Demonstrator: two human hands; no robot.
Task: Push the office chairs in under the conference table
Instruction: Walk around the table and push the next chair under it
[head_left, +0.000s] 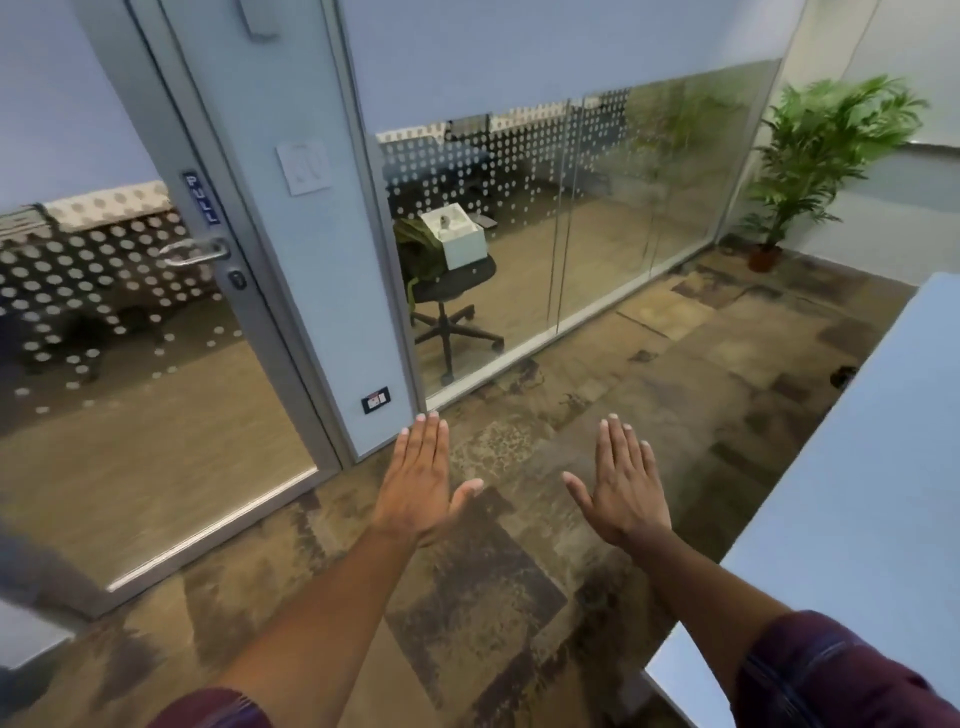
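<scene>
My left hand (420, 480) and my right hand (625, 486) are held out flat in front of me, palms down, fingers apart, holding nothing. They hover over the patterned brown carpet. The pale conference table (852, 493) runs along the right side, its edge just right of my right forearm. A small dark part (842, 375), perhaps a chair's caster, shows by the table's far edge. A black office chair (451, 291) with a white box on its seat stands beyond the glass wall, outside this room.
A glass door (156, 395) with a metal handle (195, 253) and a PULL label stands at the left. A dotted glass partition (597, 218) spans the middle. A potted palm (810, 156) fills the far right corner. Carpet lies between the table and the glass.
</scene>
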